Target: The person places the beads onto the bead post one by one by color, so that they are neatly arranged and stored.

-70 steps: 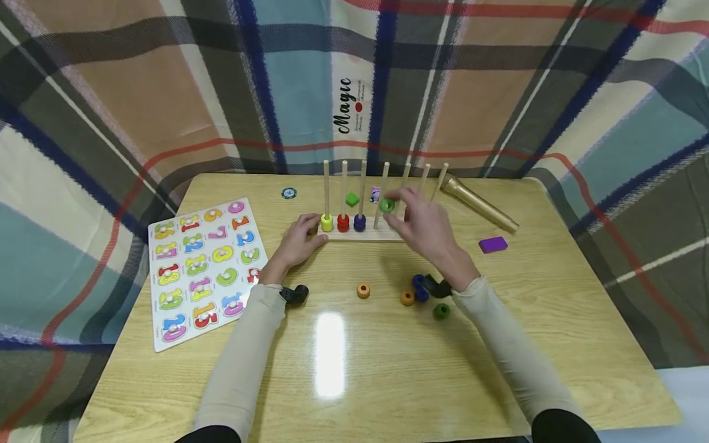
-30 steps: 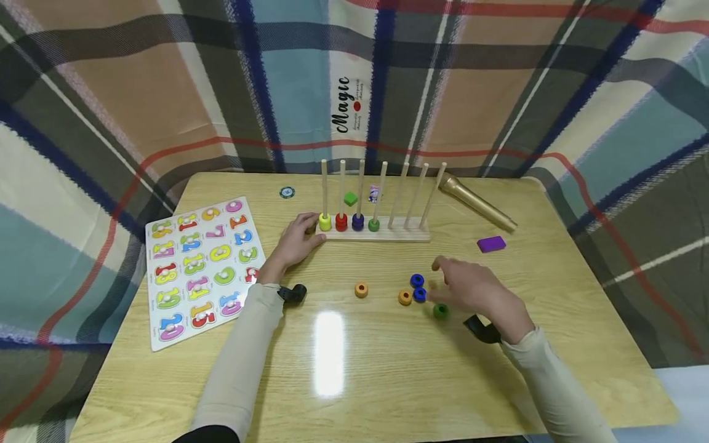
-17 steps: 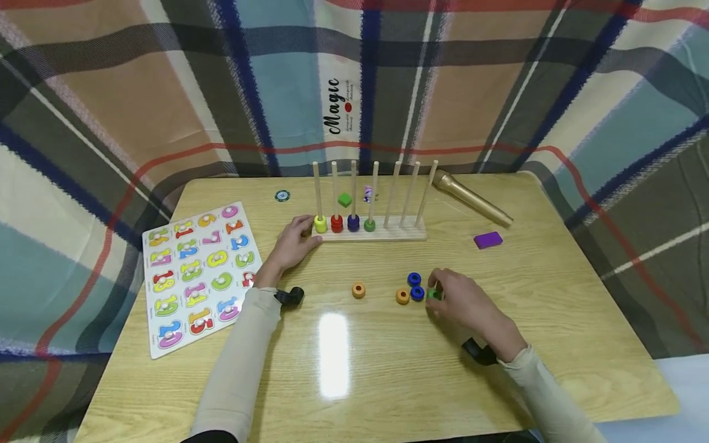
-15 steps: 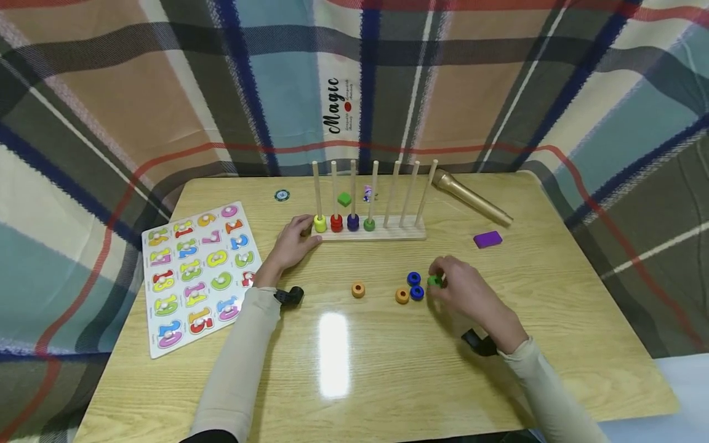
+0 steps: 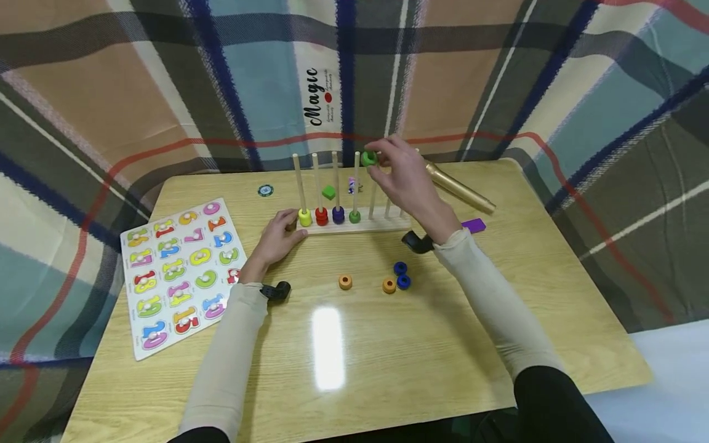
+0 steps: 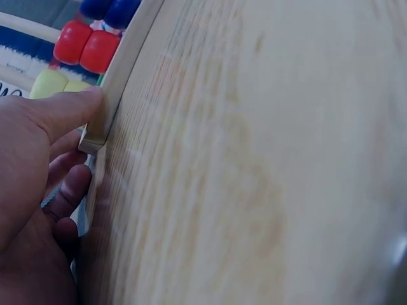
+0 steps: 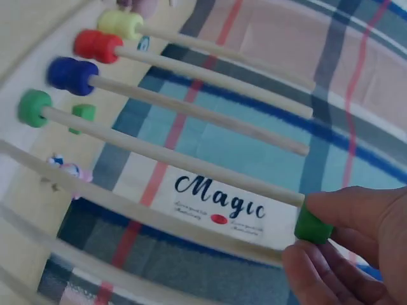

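- Head view: right hand point(image 5: 407, 178) pinches green ring point(image 5: 368, 158) btwn thumb + fingers, held at top of 4th peg point(image 5: 357, 184) of wooden peg rack point(image 5: 354, 226). Ring sits right at peg tip, a touch to its right; whether already threaded, can't tell here. Peg long axis upright, so ring bore must line up w/ tip. A lower green ring point(image 5: 355, 216) already sits at that peg's base.
- Head view: left hand point(image 5: 275, 237) steadies rack's left end on tabletop point(image 5: 388, 357), fingers relaxed, not wrapped. Right hand clearly the nearer one to the peg top.
- Left wrist view: thumb point(image 6: 60, 114) presses rack's end edge point(image 6: 121, 70); other fingers loosely curled beneath, holding nothing.
- Right wrist view: green ring point(image 7: 313, 225) pinched by fingers point(image 7: 356, 206), at end of 4th peg point(image 7: 172, 157); peg tip meets ring's face, axis aligned w/ peg.
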`<action>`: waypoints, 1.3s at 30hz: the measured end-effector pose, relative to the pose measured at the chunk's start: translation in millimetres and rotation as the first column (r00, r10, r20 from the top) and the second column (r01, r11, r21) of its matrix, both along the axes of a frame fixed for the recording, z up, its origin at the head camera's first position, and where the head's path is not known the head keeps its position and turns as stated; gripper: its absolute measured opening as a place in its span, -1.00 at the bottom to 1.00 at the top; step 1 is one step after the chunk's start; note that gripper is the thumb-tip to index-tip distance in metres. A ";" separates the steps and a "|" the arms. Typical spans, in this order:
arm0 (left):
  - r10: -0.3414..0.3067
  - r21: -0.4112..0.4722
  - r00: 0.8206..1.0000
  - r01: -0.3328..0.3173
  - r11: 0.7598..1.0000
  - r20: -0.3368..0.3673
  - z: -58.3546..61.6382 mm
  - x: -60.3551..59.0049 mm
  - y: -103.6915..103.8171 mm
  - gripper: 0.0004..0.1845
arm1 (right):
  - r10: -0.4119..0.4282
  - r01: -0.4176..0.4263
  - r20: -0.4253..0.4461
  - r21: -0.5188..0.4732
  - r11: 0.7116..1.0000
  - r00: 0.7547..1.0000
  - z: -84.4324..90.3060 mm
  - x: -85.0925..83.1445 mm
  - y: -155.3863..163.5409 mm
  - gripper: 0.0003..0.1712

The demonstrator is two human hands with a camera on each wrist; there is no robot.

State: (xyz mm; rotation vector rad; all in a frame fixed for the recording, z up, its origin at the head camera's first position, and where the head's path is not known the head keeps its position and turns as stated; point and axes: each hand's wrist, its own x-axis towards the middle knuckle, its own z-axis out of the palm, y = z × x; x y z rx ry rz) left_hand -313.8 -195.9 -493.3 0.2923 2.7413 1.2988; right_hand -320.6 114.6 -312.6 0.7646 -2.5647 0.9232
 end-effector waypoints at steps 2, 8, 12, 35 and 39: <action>0.005 0.005 1.000 -0.005 1.000 0.003 -0.7 -0.5 -1.6 -0.29 | -0.016 0.016 0.003 0.024 1.000 1.000 5.4 -9.2 -9.1 -0.64; 0.006 0.010 1.000 -0.006 1.000 0.013 0.1 -1.6 -2.8 -0.28 | -0.015 0.015 -0.004 0.011 1.000 1.000 14.0 -11.3 -19.1 -0.62; -0.004 0.013 1.000 0.004 1.000 0.009 3.2 -2.5 -3.7 -0.29 | -0.012 0.012 0.000 0.045 0.999 1.000 16.6 -9.4 -24.5 -0.61; -0.025 0.051 0.999 0.024 0.998 0.023 0.8 -3.6 -5.7 -0.32 | -0.125 0.107 0.101 0.167 0.980 0.987 22.9 -13.3 -34.4 -0.63; -0.022 0.048 0.999 0.020 0.999 0.024 1.4 -3.1 -4.7 -0.32 | -0.077 0.059 0.085 0.194 0.979 0.993 15.4 -13.9 -34.9 -0.60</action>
